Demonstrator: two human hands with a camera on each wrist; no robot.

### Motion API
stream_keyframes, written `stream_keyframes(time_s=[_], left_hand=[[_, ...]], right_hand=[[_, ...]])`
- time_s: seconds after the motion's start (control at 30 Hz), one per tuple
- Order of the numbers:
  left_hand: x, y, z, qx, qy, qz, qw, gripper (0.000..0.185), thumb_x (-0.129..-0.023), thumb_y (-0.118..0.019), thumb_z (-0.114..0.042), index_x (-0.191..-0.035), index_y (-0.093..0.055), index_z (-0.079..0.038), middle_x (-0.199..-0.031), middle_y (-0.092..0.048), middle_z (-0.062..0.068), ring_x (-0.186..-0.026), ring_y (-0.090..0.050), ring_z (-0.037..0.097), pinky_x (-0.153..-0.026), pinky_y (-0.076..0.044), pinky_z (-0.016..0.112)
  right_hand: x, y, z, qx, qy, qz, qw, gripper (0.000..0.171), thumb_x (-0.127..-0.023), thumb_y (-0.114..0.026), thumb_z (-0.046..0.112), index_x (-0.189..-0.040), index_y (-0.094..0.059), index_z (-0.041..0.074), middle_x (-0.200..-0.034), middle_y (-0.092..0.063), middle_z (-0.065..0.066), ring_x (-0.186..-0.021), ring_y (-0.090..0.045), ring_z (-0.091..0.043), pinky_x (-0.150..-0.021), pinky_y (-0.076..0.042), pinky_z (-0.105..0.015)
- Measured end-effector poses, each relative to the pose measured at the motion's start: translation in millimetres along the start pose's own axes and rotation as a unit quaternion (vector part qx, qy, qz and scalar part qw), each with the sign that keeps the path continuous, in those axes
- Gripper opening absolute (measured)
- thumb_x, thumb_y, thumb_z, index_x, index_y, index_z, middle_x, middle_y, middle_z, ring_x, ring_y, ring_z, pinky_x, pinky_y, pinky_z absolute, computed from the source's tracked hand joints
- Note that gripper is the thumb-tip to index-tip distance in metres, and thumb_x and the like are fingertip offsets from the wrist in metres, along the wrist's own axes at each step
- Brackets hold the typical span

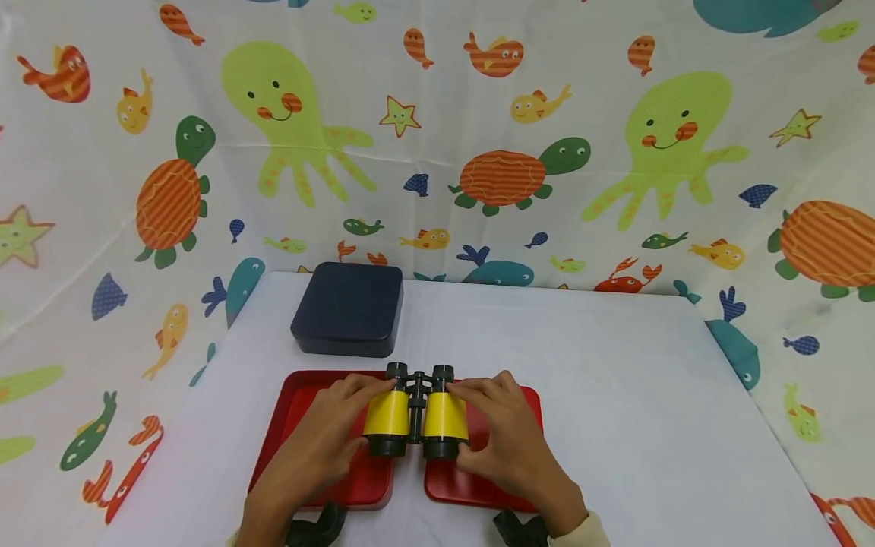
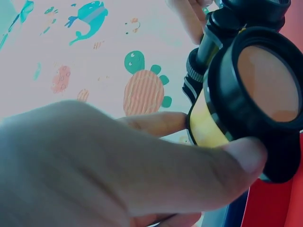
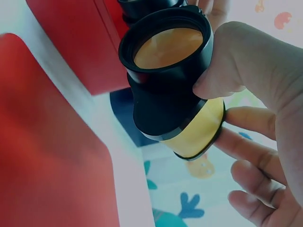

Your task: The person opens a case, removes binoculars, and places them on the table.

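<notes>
Yellow and black toy binoculars (image 1: pixel 415 412) sit between my two hands, just above two red trays (image 1: pixel 328 486). My left hand (image 1: pixel 335 429) grips the left barrel (image 2: pixel 246 99), thumb under the big lens end and fingers over the yellow band. My right hand (image 1: pixel 502 433) grips the right barrel (image 3: pixel 173 90) the same way, thumb on the black rim, fingers behind the yellow band. The orange-tinted large lenses face me. The small eyepieces (image 1: pixel 418 372) point away.
The right red tray (image 1: pixel 478 490) lies side by side with the left one on a white table (image 1: pixel 649 410). A dark blue closed box (image 1: pixel 349 308) stands at the back left. Sea-animal printed cloth (image 1: pixel 492 152) walls in the table on three sides.
</notes>
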State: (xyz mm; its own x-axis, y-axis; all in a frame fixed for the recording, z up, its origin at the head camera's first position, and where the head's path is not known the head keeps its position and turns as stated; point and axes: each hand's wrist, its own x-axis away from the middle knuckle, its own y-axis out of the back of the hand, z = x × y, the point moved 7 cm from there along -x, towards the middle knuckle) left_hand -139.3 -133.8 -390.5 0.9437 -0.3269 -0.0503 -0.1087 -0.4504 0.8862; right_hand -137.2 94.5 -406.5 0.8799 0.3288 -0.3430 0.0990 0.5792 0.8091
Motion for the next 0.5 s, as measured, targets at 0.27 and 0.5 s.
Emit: stream_keyframes(time_s=[0.27, 0.5], left_hand=[[-9.1, -10.7, -12.5, 0.012, -0.021, 0.016, 0.9996, 0.091, -0.07, -0.097, -0.002, -0.15, -0.06, -0.026, -0.143, -0.062, 0.0, -0.133, -0.056, 0.022, -0.105, -0.059, 0.047], [-15.9, -20.5, -22.1, 0.036, -0.049, 0.036, 0.9975, 0.087, -0.073, -0.095, -0.003, -0.151, -0.06, -0.024, -0.139, -0.062, -0.002, -0.13, -0.055, 0.019, -0.106, -0.058, 0.047]], right_hand=[[11.5, 11.4, -13.3, -0.003, -0.025, -0.011, 1.0, 0.081, -0.06, -0.098, 0.022, -0.137, -0.072, 0.027, -0.133, -0.07, 0.011, -0.112, -0.044, -0.002, -0.083, -0.056, -0.027], [22.5, 16.9, -26.4, 0.001, -0.04, -0.015, 0.999, 0.081, -0.06, -0.097, 0.021, -0.137, -0.072, 0.03, -0.133, -0.068, 0.013, -0.114, -0.044, -0.001, -0.086, -0.057, -0.032]])
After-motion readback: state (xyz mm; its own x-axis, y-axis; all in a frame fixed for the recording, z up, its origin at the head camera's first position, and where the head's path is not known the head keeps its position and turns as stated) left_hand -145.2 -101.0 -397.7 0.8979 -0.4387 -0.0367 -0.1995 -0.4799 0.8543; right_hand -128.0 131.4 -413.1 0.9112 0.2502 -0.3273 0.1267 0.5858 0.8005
